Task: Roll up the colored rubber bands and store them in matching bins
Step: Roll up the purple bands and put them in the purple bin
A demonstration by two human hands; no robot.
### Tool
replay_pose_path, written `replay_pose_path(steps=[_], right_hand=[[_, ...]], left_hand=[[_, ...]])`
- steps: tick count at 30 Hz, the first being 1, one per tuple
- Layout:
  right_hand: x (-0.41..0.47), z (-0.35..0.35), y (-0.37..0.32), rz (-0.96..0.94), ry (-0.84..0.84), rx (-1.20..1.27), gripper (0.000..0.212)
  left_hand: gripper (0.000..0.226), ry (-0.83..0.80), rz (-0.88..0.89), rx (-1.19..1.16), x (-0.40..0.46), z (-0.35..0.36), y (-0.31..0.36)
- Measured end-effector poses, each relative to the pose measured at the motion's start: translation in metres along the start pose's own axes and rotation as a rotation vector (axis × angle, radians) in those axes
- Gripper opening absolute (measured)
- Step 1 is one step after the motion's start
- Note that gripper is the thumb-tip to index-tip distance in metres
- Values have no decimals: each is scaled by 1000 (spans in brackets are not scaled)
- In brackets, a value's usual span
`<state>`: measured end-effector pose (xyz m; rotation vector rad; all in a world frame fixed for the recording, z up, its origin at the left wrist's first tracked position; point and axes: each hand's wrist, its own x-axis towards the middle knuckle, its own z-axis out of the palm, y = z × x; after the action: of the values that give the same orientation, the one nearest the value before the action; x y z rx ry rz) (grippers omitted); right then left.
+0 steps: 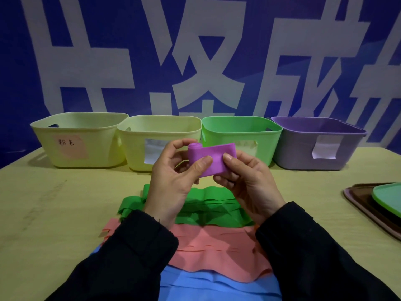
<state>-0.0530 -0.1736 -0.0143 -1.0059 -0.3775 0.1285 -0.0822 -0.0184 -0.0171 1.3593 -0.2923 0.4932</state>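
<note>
Both hands hold a purple rubber band [213, 156] in the air above the table, its left end rolled into a small coil. My left hand [173, 179] pinches the coil end between thumb and fingers. My right hand [245, 181] pinches the flat part with its thumb on top. Below the hands lie flat stacks of green bands [208, 205], pink bands [214, 250] and blue bands [217, 287]. Along the back stand a purple bin [303, 148], a green bin [271, 135] and two pale yellow bins, the left one [97, 144] with a pink label, the right one [134, 148] with a white label.
Stacked trays [368, 205], brown and pink with a green one on top, sit at the table's right edge. A blue wall with large white characters rises behind the bins. The yellow-green tabletop [54, 203] stretches to the left of the bands.
</note>
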Motion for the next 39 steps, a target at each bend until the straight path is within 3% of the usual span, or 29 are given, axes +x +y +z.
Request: replay_pose_path(steps=[3,7,11,16,25,31,36,39], right_hand=[[1,1,0,-13,33,-2,11],[3,-2,3,-117,107,-146,11],[1,-3,5,-154,99,-225,14],[0,2,10,-141,47,-248,11],[1,1,8,-98,69,-135,9],[1,-3,9,-67,50,-223,10],[6,-12,6,-166,-1,-565,10],[5,-12,7,-126,-15,-431,14]], left_hand=[[42,-29,-22,-33,0,2,-2],[26,-71,10,30,-2,4,-6],[36,-134,-20,-5,-3,5,-9],[26,-99,-60,-37,-2,2,-7],[44,64,-11,48,1,1,-2],[42,58,-5,36,0,-1,-3],[38,12,-39,104,-1,1,-3],[37,-17,-26,98,-3,2,-1]])
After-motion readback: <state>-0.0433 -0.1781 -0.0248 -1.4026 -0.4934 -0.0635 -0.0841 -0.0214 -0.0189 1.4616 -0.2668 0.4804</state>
